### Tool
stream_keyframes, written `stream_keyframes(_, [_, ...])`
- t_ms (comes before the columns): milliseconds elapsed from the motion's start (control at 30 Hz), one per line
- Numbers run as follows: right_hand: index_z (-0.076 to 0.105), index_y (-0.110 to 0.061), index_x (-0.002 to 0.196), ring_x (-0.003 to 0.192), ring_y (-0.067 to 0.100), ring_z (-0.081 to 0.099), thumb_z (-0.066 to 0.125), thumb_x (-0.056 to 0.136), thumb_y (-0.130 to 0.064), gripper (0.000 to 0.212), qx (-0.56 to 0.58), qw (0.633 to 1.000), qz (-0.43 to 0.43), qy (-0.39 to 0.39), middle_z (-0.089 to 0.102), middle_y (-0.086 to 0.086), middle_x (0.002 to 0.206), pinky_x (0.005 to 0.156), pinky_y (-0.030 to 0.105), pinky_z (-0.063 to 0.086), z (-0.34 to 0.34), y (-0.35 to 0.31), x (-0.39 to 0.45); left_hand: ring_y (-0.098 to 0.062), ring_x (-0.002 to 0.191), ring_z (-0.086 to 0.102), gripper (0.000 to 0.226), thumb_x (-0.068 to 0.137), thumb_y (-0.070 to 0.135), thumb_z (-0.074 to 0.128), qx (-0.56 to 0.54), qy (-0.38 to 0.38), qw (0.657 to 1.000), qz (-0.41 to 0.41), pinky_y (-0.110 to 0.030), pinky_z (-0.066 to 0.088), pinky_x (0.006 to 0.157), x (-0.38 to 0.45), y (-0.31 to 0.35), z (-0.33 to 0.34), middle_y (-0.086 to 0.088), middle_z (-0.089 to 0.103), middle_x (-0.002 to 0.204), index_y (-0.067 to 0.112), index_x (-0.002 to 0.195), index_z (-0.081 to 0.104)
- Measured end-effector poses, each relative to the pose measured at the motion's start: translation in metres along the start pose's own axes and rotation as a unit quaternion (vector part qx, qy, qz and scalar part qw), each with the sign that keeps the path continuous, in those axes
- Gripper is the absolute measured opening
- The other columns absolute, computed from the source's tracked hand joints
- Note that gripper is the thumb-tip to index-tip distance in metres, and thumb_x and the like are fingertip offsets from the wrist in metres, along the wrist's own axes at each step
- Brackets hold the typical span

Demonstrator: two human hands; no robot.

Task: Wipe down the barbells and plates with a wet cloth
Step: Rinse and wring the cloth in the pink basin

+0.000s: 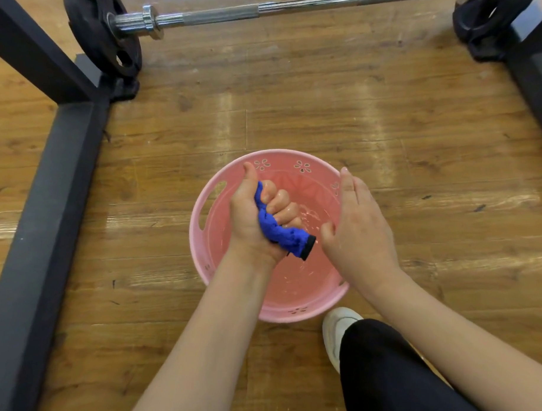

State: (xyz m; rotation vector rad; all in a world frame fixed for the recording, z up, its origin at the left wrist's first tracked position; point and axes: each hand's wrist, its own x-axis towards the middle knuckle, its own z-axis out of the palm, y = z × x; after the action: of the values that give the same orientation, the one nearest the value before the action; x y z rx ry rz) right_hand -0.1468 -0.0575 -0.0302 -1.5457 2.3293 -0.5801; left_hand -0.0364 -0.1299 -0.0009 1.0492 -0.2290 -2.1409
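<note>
One blue cloth [278,228], twisted into a tight roll, is held over a pink basin [200,252] that stands on the wooden floor [389,117]. The left hand [257,214] grips the roll in a closed fist with the thumb raised; one dark-edged end of the cloth sticks out below the fist. The right hand [359,230] is beside that end with fingers straight and together, holding nothing; whether it touches the cloth cannot be told. The basin holds shallow water, which shows ripples and glints under the hands; nothing else is seen inside it.

Step in hand, by judgement: wringing the wetted cloth, the preparation before any wiping. The next move calls for the right hand to take the free end and twist against the left until dripping stops, then for carrying the cloth up to the equipment.

Beyond the basin a barbell [239,15] lies across the top of the view, with a black plate [100,30] on its left end and another black plate [485,22] at the right. Dark rack beams [48,197] run along the left side. A white shoe [339,327] and a black trouser leg [395,378] lie near the basin's near rim.
</note>
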Motion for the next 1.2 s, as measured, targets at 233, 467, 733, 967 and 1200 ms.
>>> stream_keyframes(233, [0.02,-0.005,0.15,0.135,0.023,0.032,0.053,0.08,-0.01,0.078,-0.009,1.0,-0.001,0.01,0.033,0.009,0.147,0.101,0.031,0.037,-0.001,0.0,-0.001,-0.008,0.027,0.022,0.062,0.096,0.033,0.037,-0.04,0.079,0.996,-0.002,-0.01,0.019,0.038,0.006,-0.009,-0.003,0.007,0.024,0.035,0.019,0.036,0.032])
stream_keyframes(467, [0.018,-0.004,0.15,0.139,0.025,0.028,0.055,0.081,-0.01,0.078,-0.025,1.0,-0.004,0.005,0.03,0.013,0.15,0.107,0.032,0.033,0.0,-0.001,-0.001,-0.007,0.027,0.025,0.056,0.092,0.033,0.039,-0.077,0.036,0.995,-0.049,-0.012,0.019,0.04,0.006,-0.009,-0.012,0.008,0.026,0.035,0.019,0.037,0.035])
stream_keyframes(733, [0.01,-0.009,0.151,0.14,0.021,0.024,0.055,0.086,-0.014,0.08,-0.019,1.0,0.005,-0.023,0.025,0.007,0.152,0.107,0.033,0.032,-0.004,-0.002,0.0,-0.013,0.059,0.061,0.019,0.07,0.005,0.067,0.193,-0.044,0.977,0.084,-0.027,0.05,0.066,-0.017,0.014,-0.008,0.002,0.063,0.065,0.01,0.083,0.054])
stream_keyframes(967, [0.008,-0.011,0.152,0.139,0.019,0.025,0.054,0.086,-0.016,0.08,-0.025,0.999,0.016,-0.032,0.025,0.005,0.152,0.104,0.034,0.036,-0.007,-0.005,-0.001,0.007,0.093,0.055,0.03,0.082,-0.003,0.048,0.655,-0.039,0.651,0.381,-0.004,0.036,0.087,-0.034,0.018,-0.028,0.014,0.058,0.099,0.016,0.101,0.059])
stream_keyframes(1200, [0.011,-0.006,0.151,0.144,0.023,0.013,0.055,0.086,-0.014,0.079,-0.04,0.999,0.01,-0.026,0.017,0.012,0.156,0.113,0.032,0.02,-0.004,-0.005,-0.002,-0.034,0.117,0.056,0.063,0.049,-0.006,0.074,0.874,-0.099,0.283,0.383,-0.051,0.03,0.102,-0.029,0.029,-0.047,-0.016,0.061,0.124,0.004,0.111,0.065])
